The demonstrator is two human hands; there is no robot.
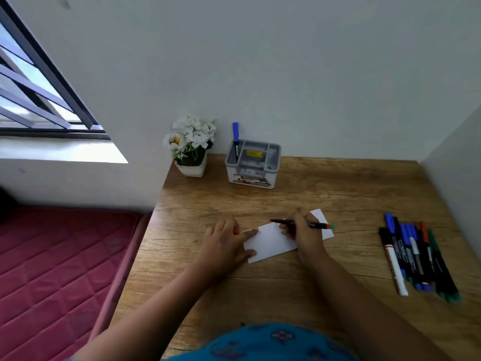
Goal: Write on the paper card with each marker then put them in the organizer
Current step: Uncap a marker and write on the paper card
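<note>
- A pink quilted mattress (52,256) is lying at the far left, below the window, and is playing no part in the job.
- A pot of white flowers (191,147) is standing at the back of the wooden surface (338,188), just left of the organizer.
- The grey organizer (253,162) is already holding one marker, the blue-capped marker (235,142), standing upright in its left compartment; I am judging that one as finished.
- The left hand (223,246) is pressing down on the left end of the paper card (273,239), its fingers lying fairly straight. Something small and red is showing under it, possibly a cap, but I cannot tell for sure.
- The card is lying near the middle of the surface, with a faint mark near its left edge, so writing appears to be getting started on it.
- The right hand (303,230) is gripping a black marker (299,223), fingers curled round the barrel, over the card's right half. The marker is lying nearly level, with coloured bits at its right end. Whether the tip is touching the paper is not clear.
- A row of markers (416,254) is waiting at the far right, well apart from the card: black, blue, red and green ones, close together.
- Most of the task is therefore looking undone: the marker in hand and the whole row are yet to reach the organizer.
</note>
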